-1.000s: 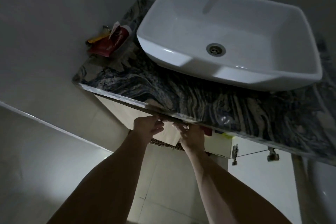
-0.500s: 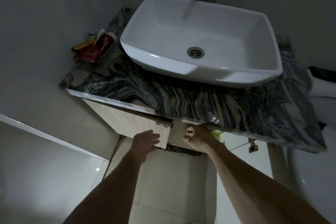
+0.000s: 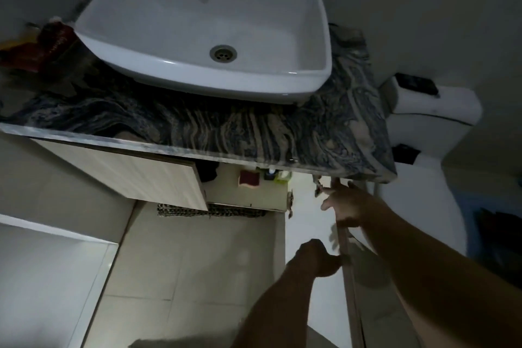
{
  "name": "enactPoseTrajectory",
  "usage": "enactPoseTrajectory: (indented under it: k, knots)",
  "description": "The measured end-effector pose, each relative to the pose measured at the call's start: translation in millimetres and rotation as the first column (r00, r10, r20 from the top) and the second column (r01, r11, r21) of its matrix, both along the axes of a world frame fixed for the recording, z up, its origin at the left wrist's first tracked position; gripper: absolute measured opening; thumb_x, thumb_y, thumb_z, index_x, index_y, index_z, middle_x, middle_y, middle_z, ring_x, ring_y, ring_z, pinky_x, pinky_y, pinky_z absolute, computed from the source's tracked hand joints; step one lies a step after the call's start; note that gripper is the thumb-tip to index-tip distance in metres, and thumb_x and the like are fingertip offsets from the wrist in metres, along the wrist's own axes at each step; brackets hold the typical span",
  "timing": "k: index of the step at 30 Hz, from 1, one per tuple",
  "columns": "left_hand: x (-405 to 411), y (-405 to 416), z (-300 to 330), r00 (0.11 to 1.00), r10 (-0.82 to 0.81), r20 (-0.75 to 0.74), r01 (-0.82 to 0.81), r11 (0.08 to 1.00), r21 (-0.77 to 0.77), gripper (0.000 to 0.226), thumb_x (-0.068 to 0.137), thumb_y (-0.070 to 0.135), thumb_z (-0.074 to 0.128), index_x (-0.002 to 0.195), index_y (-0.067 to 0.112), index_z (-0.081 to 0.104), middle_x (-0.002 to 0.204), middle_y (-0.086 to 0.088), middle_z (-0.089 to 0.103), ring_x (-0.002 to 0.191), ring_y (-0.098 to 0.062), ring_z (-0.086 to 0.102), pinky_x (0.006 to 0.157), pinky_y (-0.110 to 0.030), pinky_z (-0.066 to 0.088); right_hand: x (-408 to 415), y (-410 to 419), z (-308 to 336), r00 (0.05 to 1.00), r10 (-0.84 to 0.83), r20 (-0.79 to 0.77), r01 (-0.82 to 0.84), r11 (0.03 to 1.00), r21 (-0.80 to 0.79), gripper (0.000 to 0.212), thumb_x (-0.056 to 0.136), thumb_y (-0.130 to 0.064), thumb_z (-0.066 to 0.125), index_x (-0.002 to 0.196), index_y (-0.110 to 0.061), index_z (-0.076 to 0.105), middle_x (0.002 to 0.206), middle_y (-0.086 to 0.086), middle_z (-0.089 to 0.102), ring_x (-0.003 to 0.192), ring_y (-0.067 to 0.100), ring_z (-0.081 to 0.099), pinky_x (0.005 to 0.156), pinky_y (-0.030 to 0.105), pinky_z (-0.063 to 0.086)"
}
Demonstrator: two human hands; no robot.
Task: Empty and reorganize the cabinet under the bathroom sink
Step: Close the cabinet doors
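The cabinet under the white sink (image 3: 203, 22) stands open. Its left door (image 3: 135, 175) is ajar; the right door (image 3: 313, 234) is swung wide towards me, white inner face showing. My left hand (image 3: 317, 258) is closed on that door's outer edge. My right hand (image 3: 347, 203) rests at the door's top corner under the marble countertop (image 3: 254, 133), fingers spread. On the shelf (image 3: 248, 195) inside sit a dark red item (image 3: 250, 178), a green item (image 3: 282, 175) and a dark shape (image 3: 207, 172); the deeper interior is hidden.
A woven mat (image 3: 211, 210) lies on the tiled floor (image 3: 183, 263) below the cabinet. Red packets (image 3: 48, 45) sit on the countertop's left end. A toilet tank (image 3: 432, 104) stands right of the vanity. A white ledge (image 3: 42, 263) is at the left.
Both hands have moved from the cabinet's middle to the right. The right door has swung wide open, and the shelf contents now show. My view has shifted right.
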State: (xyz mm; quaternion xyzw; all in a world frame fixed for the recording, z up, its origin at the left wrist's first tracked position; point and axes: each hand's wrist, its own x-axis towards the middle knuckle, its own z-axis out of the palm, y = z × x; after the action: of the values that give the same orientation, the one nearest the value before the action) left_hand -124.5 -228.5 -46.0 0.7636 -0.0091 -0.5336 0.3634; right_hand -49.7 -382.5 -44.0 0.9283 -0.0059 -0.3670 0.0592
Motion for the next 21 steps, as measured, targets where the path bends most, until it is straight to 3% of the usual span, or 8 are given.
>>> enactPoseTrajectory:
  k: [2,4,6,9,12,16,18,21]
  knots:
    - [-17,-21,-8,0.999,-0.026,-0.036,0.025,0.999,-0.04,0.081,0.082,0.062,0.063,0.138,0.006,0.045,0.131,-0.011,0.054,0.121,-0.027,0.054,0.094,-0.032,0.047,-18,5,12,0.997,0.073,-0.012,-0.072,0.996,0.049,0.057,0.09,-0.01,0.061,0.145,-0.025,0.051,0.166,0.003,0.02,0.153,0.031,0.014,0.12,0.049,0.027]
    - [-29,-34,-15,0.996,-0.062,-0.06,0.06,0.998,-0.037,0.069,0.087,0.05,0.065,0.139,0.008,0.046,0.136,-0.013,0.053,0.125,-0.03,0.053,0.102,-0.037,0.047,-25,7,18,0.993,0.047,0.109,-0.058,0.994,0.096,0.05,0.093,-0.003,0.056,0.137,-0.027,0.06,0.168,-0.001,0.012,0.155,0.028,0.005,0.122,0.047,0.023]
    - [-35,-44,-20,0.993,-0.069,-0.096,0.065,0.997,-0.045,0.063,0.096,0.036,0.057,0.146,0.005,0.035,0.143,-0.017,0.045,0.132,-0.032,0.046,0.108,-0.038,0.041,-26,0,13,0.995,0.031,0.092,-0.039,0.995,0.091,0.051,0.094,0.0,0.057,0.14,-0.024,0.059,0.168,0.001,0.006,0.155,0.029,0.006,0.123,0.044,0.023]
    - [-30,-46,-17,0.978,-0.177,-0.112,0.174,0.984,-0.04,0.065,0.1,0.02,0.05,0.152,0.0,0.016,0.149,-0.019,0.037,0.133,-0.033,0.045,0.104,-0.038,0.042,-23,-2,14,0.99,0.108,0.087,-0.113,0.991,0.064,0.06,0.094,0.002,0.058,0.148,-0.021,0.048,0.168,0.01,0.0,0.155,0.03,0.007,0.122,0.042,0.024]
    - [-22,-39,-14,0.961,-0.245,-0.126,0.249,0.969,0.011,0.06,0.097,0.015,0.052,0.15,0.002,0.025,0.144,-0.02,0.044,0.13,-0.034,0.048,0.101,-0.042,0.046,-22,-3,14,0.984,0.15,0.093,-0.155,0.987,0.045,0.061,0.094,-0.002,0.061,0.15,-0.02,0.045,0.167,0.015,-0.003,0.154,0.033,0.008,0.122,0.039,0.026]
    - [-10,-11,-7,0.941,-0.337,-0.031,0.339,0.936,0.093,0.057,0.093,0.023,0.057,0.143,0.002,0.04,0.138,-0.02,0.051,0.125,-0.033,0.053,0.097,-0.04,0.048,-19,7,15,0.979,0.202,0.028,-0.203,0.979,0.031,0.057,0.09,-0.011,0.068,0.143,-0.028,0.055,0.167,0.007,0.012,0.151,0.036,0.017,0.119,0.045,0.03]
    - [1,10,-6,0.929,-0.37,0.02,0.365,0.923,0.121,0.056,0.094,0.024,0.055,0.142,0.0,0.039,0.138,-0.021,0.051,0.124,-0.035,0.053,0.092,-0.039,0.049,-14,19,18,0.985,0.172,0.03,-0.173,0.985,0.025,0.05,0.09,-0.018,0.069,0.139,-0.027,0.058,0.159,0.012,0.029,0.143,0.036,0.033,0.112,0.045,0.038]
    - [20,44,-5,0.909,-0.406,0.092,0.387,0.906,0.17,0.052,0.095,0.027,0.055,0.139,0.0,0.044,0.136,-0.02,0.052,0.117,-0.036,0.057,0.062,-0.03,0.049,-8,35,16,0.995,0.069,0.069,-0.074,0.995,0.072,0.04,0.083,-0.028,0.075,0.122,-0.021,0.068,0.137,0.004,0.052,0.125,0.025,0.051,0.102,0.036,0.045]
